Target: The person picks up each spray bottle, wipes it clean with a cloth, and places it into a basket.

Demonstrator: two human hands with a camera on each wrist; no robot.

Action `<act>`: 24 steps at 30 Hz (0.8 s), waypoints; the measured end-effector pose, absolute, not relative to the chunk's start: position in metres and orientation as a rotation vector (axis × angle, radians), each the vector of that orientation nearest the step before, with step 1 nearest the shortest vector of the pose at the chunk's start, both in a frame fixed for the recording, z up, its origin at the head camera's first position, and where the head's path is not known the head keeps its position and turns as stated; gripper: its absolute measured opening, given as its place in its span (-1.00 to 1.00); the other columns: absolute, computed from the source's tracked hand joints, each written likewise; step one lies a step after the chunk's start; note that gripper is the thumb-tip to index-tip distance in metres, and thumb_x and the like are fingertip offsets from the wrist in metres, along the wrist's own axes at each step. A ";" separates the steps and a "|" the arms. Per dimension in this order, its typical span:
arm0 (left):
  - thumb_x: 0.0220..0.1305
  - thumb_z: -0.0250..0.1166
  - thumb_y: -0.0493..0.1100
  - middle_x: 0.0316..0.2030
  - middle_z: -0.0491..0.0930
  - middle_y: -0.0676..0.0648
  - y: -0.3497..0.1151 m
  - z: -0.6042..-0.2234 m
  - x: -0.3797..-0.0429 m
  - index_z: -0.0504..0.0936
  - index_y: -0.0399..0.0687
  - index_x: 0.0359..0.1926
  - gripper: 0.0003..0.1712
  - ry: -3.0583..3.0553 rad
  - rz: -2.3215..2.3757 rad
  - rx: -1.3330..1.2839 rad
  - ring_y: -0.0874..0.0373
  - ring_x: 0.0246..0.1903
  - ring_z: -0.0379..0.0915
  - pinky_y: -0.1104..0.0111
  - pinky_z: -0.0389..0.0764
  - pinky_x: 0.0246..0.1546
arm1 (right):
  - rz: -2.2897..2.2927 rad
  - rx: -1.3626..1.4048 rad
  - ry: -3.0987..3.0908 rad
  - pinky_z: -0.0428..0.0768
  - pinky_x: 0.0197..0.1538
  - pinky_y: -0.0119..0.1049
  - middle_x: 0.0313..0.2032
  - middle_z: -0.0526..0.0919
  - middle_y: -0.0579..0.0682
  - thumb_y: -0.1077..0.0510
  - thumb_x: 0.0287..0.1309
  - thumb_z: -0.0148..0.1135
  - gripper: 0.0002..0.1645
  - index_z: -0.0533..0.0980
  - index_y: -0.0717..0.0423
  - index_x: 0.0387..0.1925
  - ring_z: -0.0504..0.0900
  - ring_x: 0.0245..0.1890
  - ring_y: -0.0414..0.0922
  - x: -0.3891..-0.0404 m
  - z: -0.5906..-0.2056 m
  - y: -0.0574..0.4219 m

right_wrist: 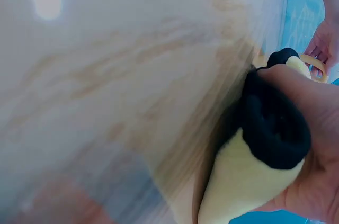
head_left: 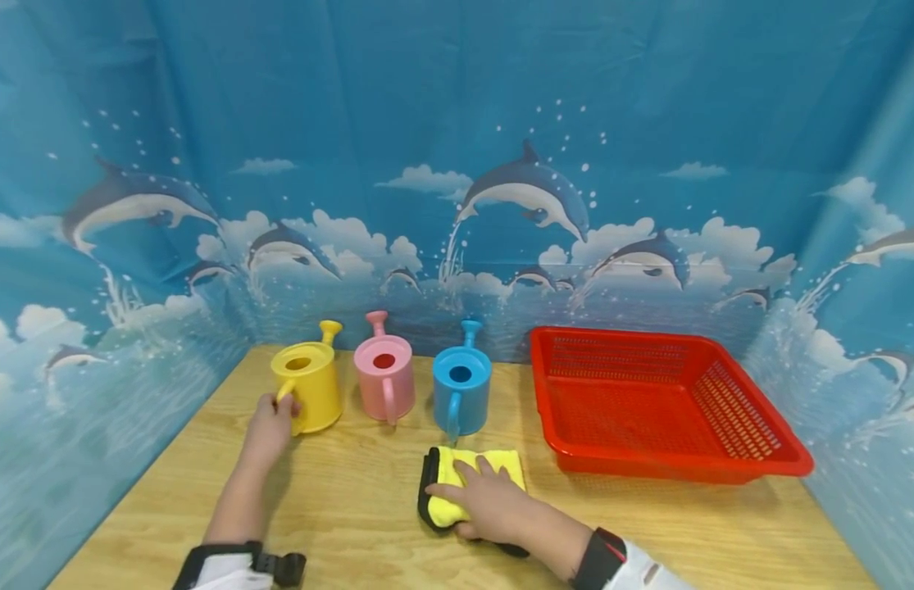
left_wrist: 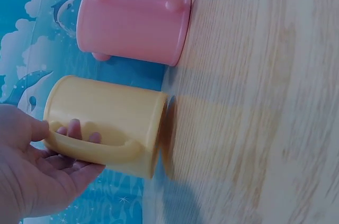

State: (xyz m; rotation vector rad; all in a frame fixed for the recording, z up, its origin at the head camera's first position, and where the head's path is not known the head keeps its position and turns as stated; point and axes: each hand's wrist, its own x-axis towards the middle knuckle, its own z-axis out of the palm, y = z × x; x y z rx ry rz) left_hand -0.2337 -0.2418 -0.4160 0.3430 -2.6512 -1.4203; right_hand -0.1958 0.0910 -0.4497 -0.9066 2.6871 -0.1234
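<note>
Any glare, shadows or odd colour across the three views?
Right wrist: bright glare on the tabletop, upper left. Left wrist: dim, yellow watering can paler than in the head view. Head: brighter, with a soft shadow beside the left forearm.

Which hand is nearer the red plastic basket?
Right: the right hand is left of the basket, on a black-edged yellow cloth; the left hand is farther left, gripping a yellow watering can.

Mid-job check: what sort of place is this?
Probably a staged tabletop workspace: a dolphin-print curtain backs and flanks a wooden table, with watering cans in a row beside a red basket.
</note>
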 end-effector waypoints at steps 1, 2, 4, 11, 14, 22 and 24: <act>0.55 -0.32 -0.11 -0.02 0.41 -0.47 -0.241 -0.416 -0.233 0.23 -0.49 0.08 -0.54 -2.632 -1.432 0.347 -0.29 0.02 0.36 0.01 0.38 0.03 | -0.109 -0.918 2.694 0.41 0.16 0.29 0.39 0.26 0.06 -0.11 0.14 0.33 -0.24 0.23 -0.64 0.31 0.26 0.34 0.27 -0.196 -0.450 0.091; 0.55 -0.33 -0.11 -0.01 0.42 -0.48 -0.241 -0.416 -0.233 0.22 -0.50 0.09 -0.53 -2.613 -1.442 0.350 -0.30 0.05 0.36 -0.01 0.37 0.06 | -0.089 -0.936 2.703 0.43 0.15 0.27 0.38 0.28 0.05 -0.09 0.14 0.34 -0.23 0.22 -0.63 0.31 0.29 0.33 0.26 -0.195 -0.450 0.091; 0.55 -0.34 -0.10 -0.03 0.42 -0.48 -0.240 -0.416 -0.233 0.21 -0.52 0.10 -0.51 -2.574 -1.457 0.358 -0.32 0.08 0.36 -0.01 0.35 0.10 | -0.040 -0.969 2.724 0.49 0.11 0.21 0.36 0.31 0.04 -0.05 0.13 0.35 -0.22 0.23 -0.61 0.31 0.33 0.30 0.22 -0.195 -0.450 0.091; 0.56 -0.35 -0.10 -0.20 0.46 -0.35 -0.236 -0.415 -0.232 0.20 -0.52 0.08 -0.52 -2.478 -1.440 0.394 -0.25 -0.06 0.40 0.06 0.39 -0.01 | 0.087 -1.034 2.837 0.63 -0.15 -0.11 0.19 0.51 0.01 0.01 0.12 0.37 -0.24 0.28 -0.55 0.29 0.54 0.11 0.06 -0.194 -0.451 0.092; 0.56 -0.36 -0.11 -0.24 0.42 -0.28 -0.236 -0.414 -0.232 0.18 -0.53 0.09 -0.52 -2.438 -1.455 0.414 -0.10 -0.17 0.41 0.18 0.41 -0.10 | 0.060 -1.060 2.894 0.62 -0.31 -0.24 0.05 0.60 0.01 0.05 0.11 0.37 -0.29 0.33 -0.48 0.26 0.62 -0.06 -0.03 -0.195 -0.450 0.093; 0.55 -0.37 -0.10 -0.19 0.35 -0.22 -0.240 -0.417 -0.228 0.17 -0.51 0.11 -0.51 -2.293 -1.526 0.491 0.33 -0.32 0.25 0.46 0.33 -0.24 | -0.063 -1.059 2.967 0.47 -0.55 -0.34 -0.11 0.64 0.03 0.10 0.04 0.39 -0.28 0.36 -0.40 0.22 0.63 -0.39 -0.14 -0.196 -0.445 0.098; 0.55 -0.35 -0.10 -0.22 0.34 -0.18 -0.241 -0.418 -0.227 0.19 -0.50 0.08 -0.53 -2.250 -1.535 0.497 0.37 -0.35 0.23 0.50 0.32 -0.28 | -0.085 -1.048 2.975 0.45 -0.57 -0.34 -0.12 0.64 0.04 0.09 0.03 0.40 -0.28 0.36 -0.41 0.22 0.59 -0.45 -0.15 -0.196 -0.444 0.099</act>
